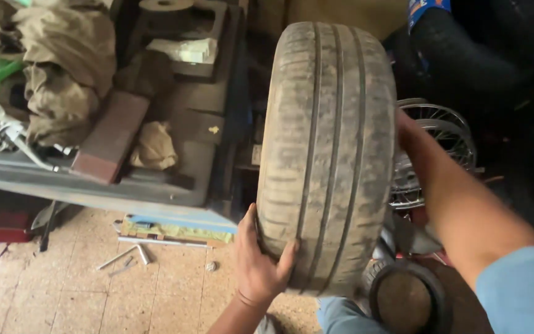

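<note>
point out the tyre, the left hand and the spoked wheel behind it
tyre (329, 142), head view, on the middle of its grooved tread
left hand (259, 269), head view, on the back of the hand gripping the tyre's lower edge
spoked wheel (446, 133), head view, on its spokes near the rim

Left hand (259, 269) comes up from six o'clock, palm pressed flat, thumb splayed toward eleven, fingers (287, 256) curled in toward one o'clock, a thin band at the wrist. Right forearm runs from the blue sleeve at four o'clock up toward twelve; the right hand (403, 127) is mostly hidden, so its grip can't be read.
</note>
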